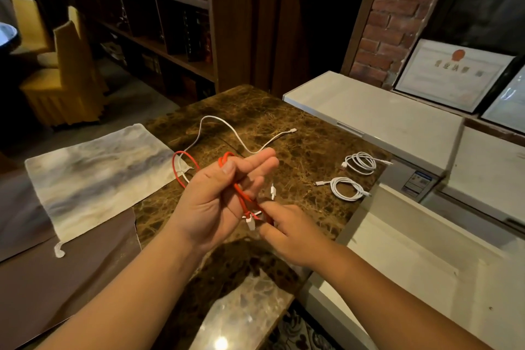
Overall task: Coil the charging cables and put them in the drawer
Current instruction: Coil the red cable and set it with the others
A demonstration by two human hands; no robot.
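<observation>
A red charging cable [242,196] runs across my left hand [216,199], palm up above the marble counter [298,150], thumb pressing the cable's loops against the fingers. My right hand [287,231] pinches the red cable near its white plug [250,221] just below the left palm. A red loop [181,159] hangs out to the left. A loose white cable [227,129] lies uncoiled on the counter behind my hands. Two coiled white cables [360,163] [347,188] rest near the counter's right edge.
A pale cloth pouch [99,176] with a drawstring lies at the left on a brown surface. White chest freezers [383,116] stand to the right, framed certificates [451,74] behind them. Bookshelves [159,23] and yellow-covered chairs [65,77] stand beyond.
</observation>
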